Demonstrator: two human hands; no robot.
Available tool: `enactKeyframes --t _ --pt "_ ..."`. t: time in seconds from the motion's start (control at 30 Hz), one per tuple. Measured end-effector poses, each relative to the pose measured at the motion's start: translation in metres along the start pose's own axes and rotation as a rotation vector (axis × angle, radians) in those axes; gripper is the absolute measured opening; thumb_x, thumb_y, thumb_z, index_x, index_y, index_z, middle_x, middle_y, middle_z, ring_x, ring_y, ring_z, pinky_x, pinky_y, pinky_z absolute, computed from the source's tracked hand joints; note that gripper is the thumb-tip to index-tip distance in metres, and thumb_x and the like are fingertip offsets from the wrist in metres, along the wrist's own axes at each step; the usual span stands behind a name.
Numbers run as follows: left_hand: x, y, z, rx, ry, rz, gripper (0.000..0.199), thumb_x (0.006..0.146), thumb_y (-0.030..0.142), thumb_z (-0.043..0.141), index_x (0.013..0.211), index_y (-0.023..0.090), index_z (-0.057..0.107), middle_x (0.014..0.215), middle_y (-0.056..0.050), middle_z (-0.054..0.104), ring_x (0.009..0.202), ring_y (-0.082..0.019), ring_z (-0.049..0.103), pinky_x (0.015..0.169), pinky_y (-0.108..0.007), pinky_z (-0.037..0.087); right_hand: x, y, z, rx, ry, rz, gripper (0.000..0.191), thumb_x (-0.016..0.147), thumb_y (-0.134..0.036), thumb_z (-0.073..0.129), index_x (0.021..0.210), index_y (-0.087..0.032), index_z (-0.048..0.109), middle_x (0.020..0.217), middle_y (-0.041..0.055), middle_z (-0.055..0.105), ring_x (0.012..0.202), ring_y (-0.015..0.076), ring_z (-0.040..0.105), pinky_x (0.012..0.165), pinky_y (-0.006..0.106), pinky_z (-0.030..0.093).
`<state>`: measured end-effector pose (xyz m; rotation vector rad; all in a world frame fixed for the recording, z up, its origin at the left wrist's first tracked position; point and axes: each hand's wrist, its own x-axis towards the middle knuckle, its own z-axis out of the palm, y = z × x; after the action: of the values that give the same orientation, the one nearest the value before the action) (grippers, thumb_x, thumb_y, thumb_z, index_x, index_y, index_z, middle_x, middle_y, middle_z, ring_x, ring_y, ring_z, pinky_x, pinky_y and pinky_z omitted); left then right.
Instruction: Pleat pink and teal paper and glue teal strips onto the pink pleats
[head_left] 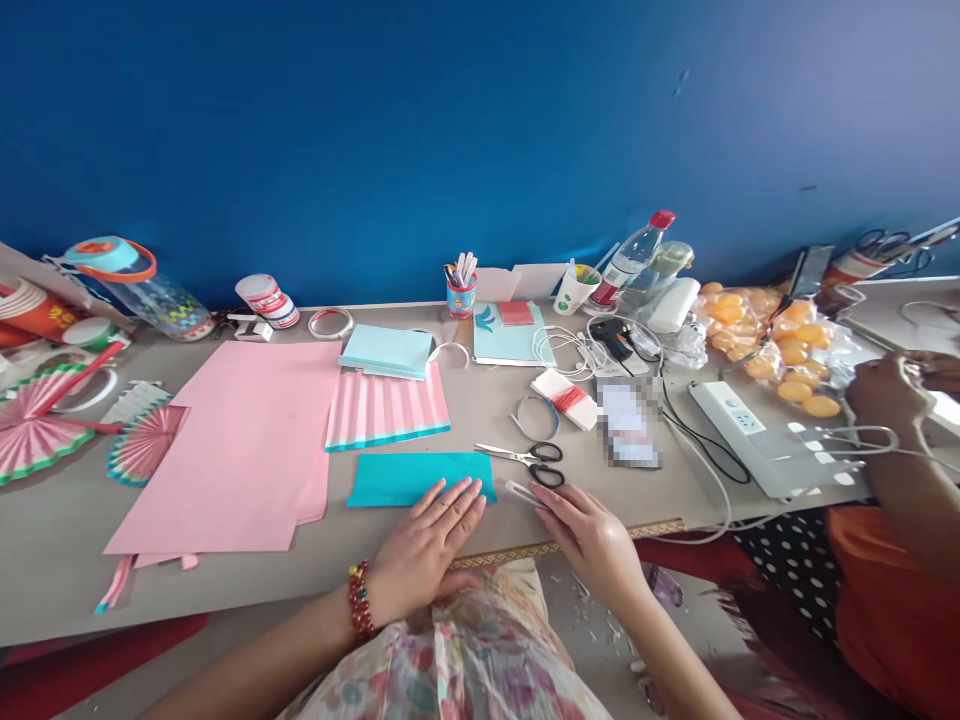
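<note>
My left hand (431, 545), with a red bead bracelet at the wrist, lies flat with its fingers spread on the right part of a teal paper strip (405, 479). The fingers of my right hand (589, 530) are closed on a small white tool (523, 493) lying low over the table, right of the strip. Just above it, scissors with black handles (536, 455) lie partly open. Behind the strip is a pink-and-white pleated paper (386, 408) with a teal edge, under a stack of light blue paper (386, 351).
Large pink sheets (232, 440) cover the left, beside paper fans (34, 420). A pen cup (460, 295), bottle (630, 262), glue gun (615, 338) and phone (630, 425) stand or lie behind. At right are a power strip (731, 410), cables and another person's hands (892, 395).
</note>
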<state>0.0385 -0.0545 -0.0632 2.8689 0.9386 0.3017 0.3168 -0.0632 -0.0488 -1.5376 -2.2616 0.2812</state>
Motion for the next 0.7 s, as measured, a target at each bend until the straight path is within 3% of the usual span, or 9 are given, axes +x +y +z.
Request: enactKeyframes --t 0.17,0.7 --pt "-0.0005 0.0026 0.0086 0.028 -0.046 -0.079 0.091 0.09 0.073 0.03 0.156 0.012 0.015 0.161 -0.014 0.02 0.15 -0.027 0.016 0.12 -0.048 0.018 -0.0001 0.0044 0.0031 -0.023 0.004 -0.024 0.034 0.099 -0.028 0.046 0.129 -0.028 0.062 0.103 0.0091 0.065 0.093 0.023 0.061 0.082 0.037 0.053" --pt "0.0026 0.0047 0.0077 0.05 -0.095 -0.091 0.093 0.089 0.075 0.029 0.156 0.012 0.016 0.162 -0.014 0.018 0.15 -0.028 0.016 0.121 -0.047 0.014 -0.0041 0.0063 0.0028 -0.048 -0.055 -0.026 0.037 0.099 -0.025 0.043 0.13 -0.025 0.063 0.101 0.01 0.064 0.088 0.0224 0.057 0.076 0.035 0.052"
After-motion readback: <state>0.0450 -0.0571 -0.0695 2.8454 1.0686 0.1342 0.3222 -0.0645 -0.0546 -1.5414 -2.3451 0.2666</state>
